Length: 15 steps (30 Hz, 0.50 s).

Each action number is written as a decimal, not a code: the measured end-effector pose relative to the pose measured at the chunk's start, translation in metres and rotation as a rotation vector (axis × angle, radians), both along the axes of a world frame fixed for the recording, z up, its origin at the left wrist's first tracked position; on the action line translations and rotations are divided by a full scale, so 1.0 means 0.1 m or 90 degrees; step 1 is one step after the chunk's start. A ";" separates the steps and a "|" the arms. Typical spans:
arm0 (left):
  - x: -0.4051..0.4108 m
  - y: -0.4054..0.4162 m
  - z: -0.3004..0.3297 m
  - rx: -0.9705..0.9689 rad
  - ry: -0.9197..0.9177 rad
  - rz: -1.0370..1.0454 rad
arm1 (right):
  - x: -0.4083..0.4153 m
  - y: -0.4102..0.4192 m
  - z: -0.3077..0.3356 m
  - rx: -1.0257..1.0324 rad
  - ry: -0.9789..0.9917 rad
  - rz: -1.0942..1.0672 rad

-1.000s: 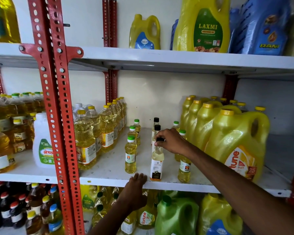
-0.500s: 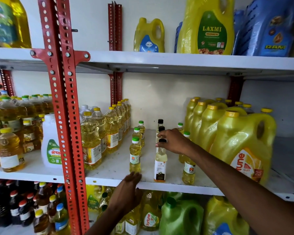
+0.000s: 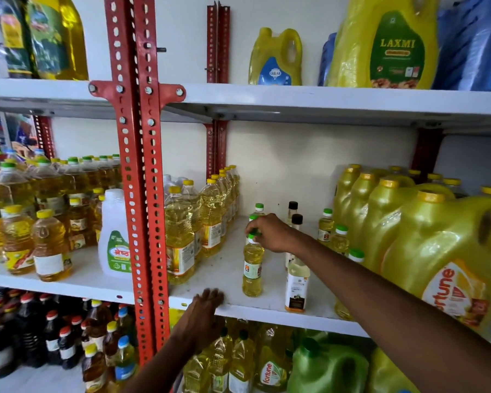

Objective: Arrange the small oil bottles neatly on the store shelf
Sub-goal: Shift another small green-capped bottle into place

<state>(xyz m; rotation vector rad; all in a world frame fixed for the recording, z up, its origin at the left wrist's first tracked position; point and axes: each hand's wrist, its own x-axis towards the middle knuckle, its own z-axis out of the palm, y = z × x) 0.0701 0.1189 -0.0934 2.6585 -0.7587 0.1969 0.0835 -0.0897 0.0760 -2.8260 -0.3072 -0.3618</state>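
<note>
Small oil bottles stand on the middle white shelf. My right hand grips the green cap of the front small yellow bottle, which stands upright. Behind it is another green-capped small bottle. To its right stand a pale bottle with a white label and two black-capped bottles. More green-capped small bottles line up beside the big jugs. My left hand rests flat against the shelf's front edge, holding nothing.
A red perforated upright splits the shelf. Litre oil bottles stand left of the small ones, large yellow Fortune jugs right. A white jug sits left of the upright. Shelves above and below hold more oil containers.
My right hand left the black-capped pale bottle and moved left onto the green cap of the front yellow bottle. My left hand rose slightly to the shelf edge. The camera shifted closer.
</note>
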 end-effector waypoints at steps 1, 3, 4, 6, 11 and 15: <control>0.01 0.00 0.00 -0.002 0.003 -0.001 | 0.01 0.00 0.00 0.009 -0.007 0.001; 0.01 0.00 -0.01 -0.011 0.009 0.000 | 0.01 0.01 -0.01 0.034 -0.019 -0.006; 0.02 0.00 -0.01 -0.017 0.012 0.002 | 0.01 0.01 -0.01 0.043 -0.026 -0.013; 0.02 0.00 -0.02 -0.026 0.015 0.006 | 0.01 0.03 -0.03 0.054 -0.037 -0.026; 0.03 0.01 -0.02 -0.021 0.017 0.012 | 0.00 0.10 -0.04 0.047 -0.007 -0.025; 0.03 0.00 -0.02 -0.027 0.015 0.011 | -0.02 0.12 -0.04 0.044 -0.013 -0.027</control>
